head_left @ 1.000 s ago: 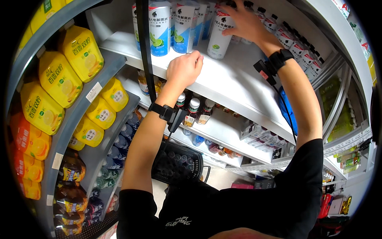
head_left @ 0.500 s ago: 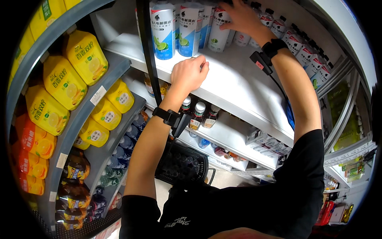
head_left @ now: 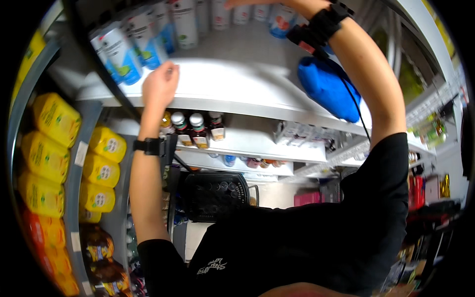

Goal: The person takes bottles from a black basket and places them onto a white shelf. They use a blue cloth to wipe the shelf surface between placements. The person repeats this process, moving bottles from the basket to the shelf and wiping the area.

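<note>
My left hand (head_left: 161, 85) is curled into a loose fist at the front edge of the white shelf (head_left: 222, 79), with nothing visible in it. Just beside it stand white-and-blue bottles (head_left: 121, 54) with lime pictures. My right hand (head_left: 277, 3) reaches across the shelf at the top edge of the picture. Most of it is cut off, so its grip is hidden; one fingertip shows near a row of white bottles (head_left: 184, 24). A bottle with an orange fruit picture (head_left: 282, 22) stands below that wrist. Both wrists carry black straps with small devices.
A blue cloth bundle (head_left: 329, 89) lies on the shelf's right part. Dark bottles with white caps (head_left: 199, 131) stand one shelf lower. A black basket (head_left: 213, 195) sits below. Yellow jugs (head_left: 44, 158) fill the left rack, and a dark upright post (head_left: 99, 64) stands beside my left hand.
The view has shifted right, so the bottles and left rack sit farther left. My right hand has moved farther up, mostly out of the picture. The blue bundle has come into fuller view.
</note>
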A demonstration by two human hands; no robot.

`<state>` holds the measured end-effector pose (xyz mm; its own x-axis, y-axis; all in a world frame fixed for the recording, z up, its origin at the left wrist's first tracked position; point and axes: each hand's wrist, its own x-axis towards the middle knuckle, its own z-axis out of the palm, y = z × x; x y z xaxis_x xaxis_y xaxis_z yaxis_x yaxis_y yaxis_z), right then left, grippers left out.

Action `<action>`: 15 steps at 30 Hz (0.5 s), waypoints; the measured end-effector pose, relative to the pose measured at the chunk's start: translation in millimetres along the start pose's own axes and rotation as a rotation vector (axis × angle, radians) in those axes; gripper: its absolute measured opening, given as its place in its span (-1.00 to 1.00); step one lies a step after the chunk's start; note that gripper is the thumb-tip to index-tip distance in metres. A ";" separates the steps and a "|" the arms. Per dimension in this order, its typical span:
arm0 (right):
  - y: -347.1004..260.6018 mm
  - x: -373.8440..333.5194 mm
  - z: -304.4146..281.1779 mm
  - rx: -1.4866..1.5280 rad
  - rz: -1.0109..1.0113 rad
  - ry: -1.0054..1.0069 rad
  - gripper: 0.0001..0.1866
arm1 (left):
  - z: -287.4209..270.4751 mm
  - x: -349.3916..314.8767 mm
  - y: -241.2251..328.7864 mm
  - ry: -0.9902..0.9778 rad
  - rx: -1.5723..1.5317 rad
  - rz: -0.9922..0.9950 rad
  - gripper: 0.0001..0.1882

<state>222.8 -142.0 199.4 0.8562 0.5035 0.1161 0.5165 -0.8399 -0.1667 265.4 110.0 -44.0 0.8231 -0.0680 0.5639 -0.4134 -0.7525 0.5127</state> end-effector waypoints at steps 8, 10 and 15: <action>104.6 -117.1 79.6 -0.539 0.409 -0.406 -0.06 | -17.6 -9.2 -4.0 0.031 0.104 -0.101 -0.71; 103.6 -145.0 88.1 -0.346 0.532 -0.341 0.03 | -20.0 -10.2 -4.3 0.021 0.101 -0.107 -0.71; 139.2 -202.7 129.8 -0.192 0.522 0.036 0.07 | -14.9 -7.4 -4.5 0.028 0.084 -0.050 -0.71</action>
<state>122.9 -334.7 25.6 0.9950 0.0062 0.0998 0.0092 -0.9995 -0.0302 255.4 123.6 -40.8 0.8300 -0.0115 0.5577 -0.3370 -0.8071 0.4849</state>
